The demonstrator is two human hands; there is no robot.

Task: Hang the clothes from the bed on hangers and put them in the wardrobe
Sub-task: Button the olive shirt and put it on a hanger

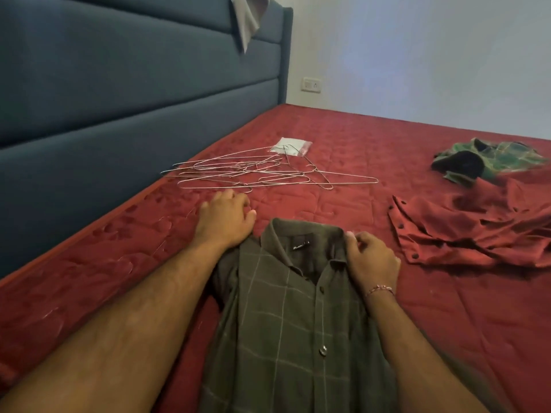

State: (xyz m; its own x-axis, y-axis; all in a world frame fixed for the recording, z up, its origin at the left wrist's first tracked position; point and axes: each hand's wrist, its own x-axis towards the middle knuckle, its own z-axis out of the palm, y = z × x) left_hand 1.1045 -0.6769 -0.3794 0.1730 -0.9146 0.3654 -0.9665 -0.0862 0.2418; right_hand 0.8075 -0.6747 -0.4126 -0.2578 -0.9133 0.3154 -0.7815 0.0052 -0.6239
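An olive checked shirt (286, 317) lies buttoned and collar-up on the red bed (387, 138) in front of me. My right hand (371, 257) grips the shirt at the right side of its collar. My left hand (225, 217) rests past the shirt's left shoulder, fingers loosely bent and holding nothing, just short of a pile of several wire hangers (256, 171). A crumpled red shirt (477, 231) lies to the right, and a green patterned shirt (489, 159) lies beyond it.
A dark blue padded headboard (119, 84) runs along the left, with a grey cloth (249, 19) draped over its top. A small clear plastic bag (290, 146) lies behind the hangers. A wall socket (310, 84) sits on the pale wall.
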